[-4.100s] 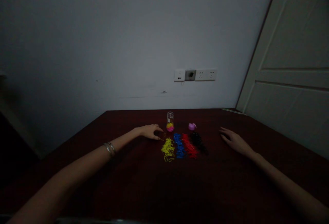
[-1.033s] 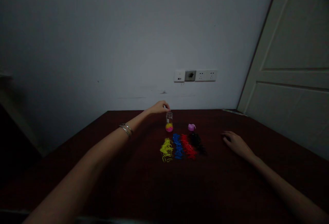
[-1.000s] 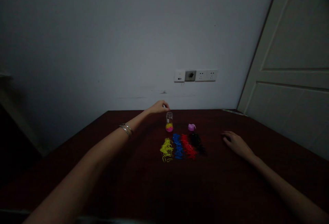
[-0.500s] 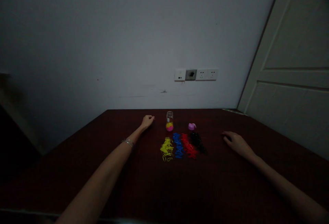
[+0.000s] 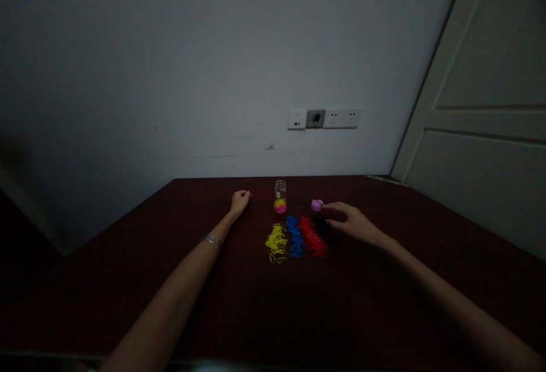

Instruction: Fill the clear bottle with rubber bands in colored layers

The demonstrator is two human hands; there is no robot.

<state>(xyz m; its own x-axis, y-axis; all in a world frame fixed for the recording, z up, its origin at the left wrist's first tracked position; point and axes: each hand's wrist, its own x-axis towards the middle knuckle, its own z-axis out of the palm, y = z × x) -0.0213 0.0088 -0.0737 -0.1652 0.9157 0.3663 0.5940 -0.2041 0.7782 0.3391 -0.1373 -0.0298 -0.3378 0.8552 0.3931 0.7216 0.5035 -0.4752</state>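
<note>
Firstly, hands: two, both bare. Left hand [image 5: 240, 201], one, resting on the tabletop to the left of the jar and apart from it, fingers curled in; whether anything is grasped inside cannot be told. Silver bracelet [image 5: 212, 240] on that wrist, one or more strands, too blurred to count. Right hand [image 5: 350, 219], one, thumb and forefinger parted, reaching over the black pile; forefinger tip just beside the cap, contact uncertain, and whether the fingertips touch a black band cannot be told.

Jar [image 5: 280, 194]: one, clear, uncapped, upright behind the yellow and blue piles, small white label; contents in two colours, pink at the bottom, yellow above. Cap [image 5: 316, 205]: one, mauve, with a small loop, on the tabletop to the right of the jar.

Small bands, four piles side by side, left to right: yellow pile [image 5: 276, 242], one, with two separate loops at its near end; blue pile [image 5: 295, 237], one; red pile [image 5: 313, 238], one; black pile [image 5: 322, 224], one, partly hidden by the right hand. Individual bands too small to count.

Tabletop [image 5: 256, 304]: one, dark reddish-brown. Wall [image 5: 191, 65] behind, fitted with four plates in a row: three white, one grey [image 5: 315, 119]. Panelled door [image 5: 478, 133]: one, pale, at right.
</note>
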